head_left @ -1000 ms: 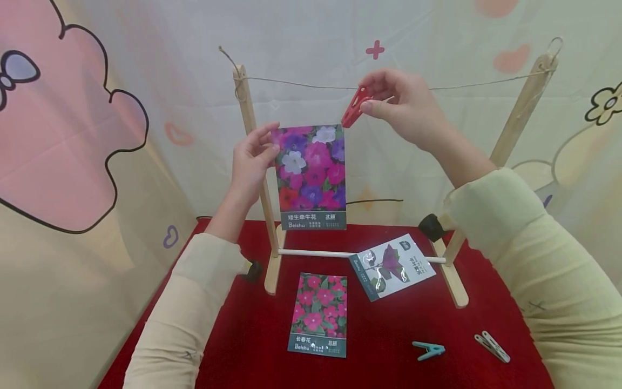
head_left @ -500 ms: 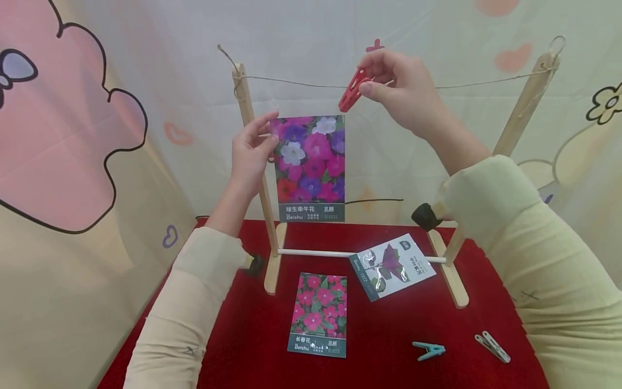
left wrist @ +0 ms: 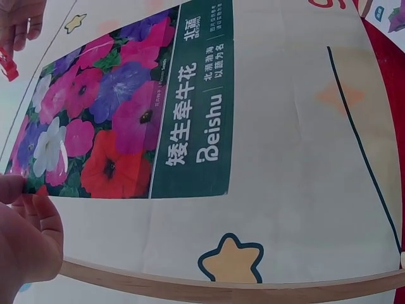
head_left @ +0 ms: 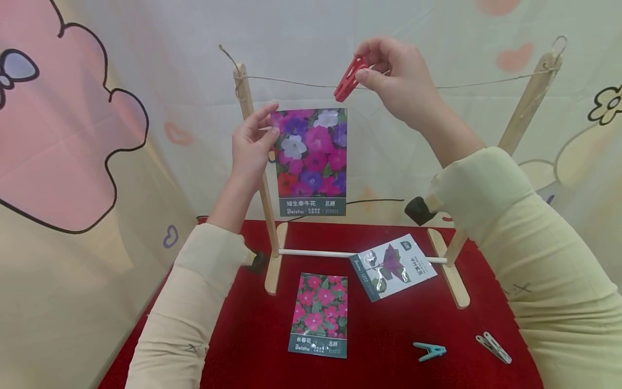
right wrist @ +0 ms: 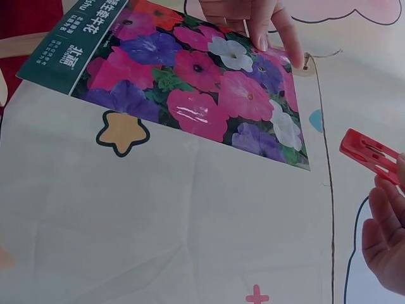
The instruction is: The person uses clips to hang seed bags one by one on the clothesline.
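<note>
My left hand (head_left: 252,141) pinches the upper left edge of a seed packet (head_left: 312,162) printed with pink, purple and white flowers. The packet hangs upright below the string (head_left: 296,82), its top edge apart from it. A red clothespin (head_left: 350,79) is pinched in my right hand (head_left: 400,81), slanting down left across the string's height in the head view. In the right wrist view, the clothespin (right wrist: 370,155) sits beyond the string (right wrist: 326,177), apart from the packet (right wrist: 202,82). The left wrist view shows finger and thumb on the packet's corner.
A wooden stand with a left post (head_left: 250,108) and right post (head_left: 527,111) carries the string. On the red cloth (head_left: 384,346) lie a pink-flower packet (head_left: 319,315), a white packet (head_left: 394,267) against the white rod, a teal clothespin (head_left: 430,351) and a white clothespin (head_left: 493,347).
Both hands have risen: the left lifts the packet closer to the string, and the right brings the red clothespin up and slightly left. The things on the cloth have stayed put.
</note>
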Motion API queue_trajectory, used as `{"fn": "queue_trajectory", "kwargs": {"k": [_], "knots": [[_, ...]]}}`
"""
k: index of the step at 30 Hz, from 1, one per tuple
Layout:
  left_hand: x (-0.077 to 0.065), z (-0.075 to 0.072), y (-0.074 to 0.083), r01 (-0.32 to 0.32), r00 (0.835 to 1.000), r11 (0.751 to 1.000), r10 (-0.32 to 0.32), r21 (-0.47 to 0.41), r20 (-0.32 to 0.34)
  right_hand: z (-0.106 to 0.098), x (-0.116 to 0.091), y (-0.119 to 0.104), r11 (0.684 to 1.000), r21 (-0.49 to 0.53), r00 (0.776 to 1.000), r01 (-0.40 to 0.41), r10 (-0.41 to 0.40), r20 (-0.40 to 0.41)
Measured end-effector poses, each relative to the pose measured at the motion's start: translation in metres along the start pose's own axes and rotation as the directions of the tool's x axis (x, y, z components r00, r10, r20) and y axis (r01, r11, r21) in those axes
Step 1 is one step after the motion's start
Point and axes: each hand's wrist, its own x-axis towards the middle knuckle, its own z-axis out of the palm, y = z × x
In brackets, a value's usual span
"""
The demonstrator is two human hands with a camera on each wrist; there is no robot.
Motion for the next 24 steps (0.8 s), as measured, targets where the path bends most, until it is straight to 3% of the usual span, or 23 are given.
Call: {"fn": "queue_trajectory", "kwargs": {"k": [8,15,24], "knots": [[0.002,0.001,0.006,-0.027,0.999,0.999,0.026,-0.036,-0.022,0.002,0.005,-0.004,1.000,-0.018,1.000,0.014,-0.015,-0.021],[0.003,0.005,0.009,-0.042,0.998,0.998,0.039,-0.044,-0.053,0.004,0.011,-0.007,0.999,0.035,0.999,-0.006,0.007,-0.037],[0.006,0.012,0.012,-0.063,0.994,0.996,0.058,-0.060,-0.095,0.007,0.018,-0.009,0.997,-0.069,0.999,0.016,-0.019,-0.046]]}}
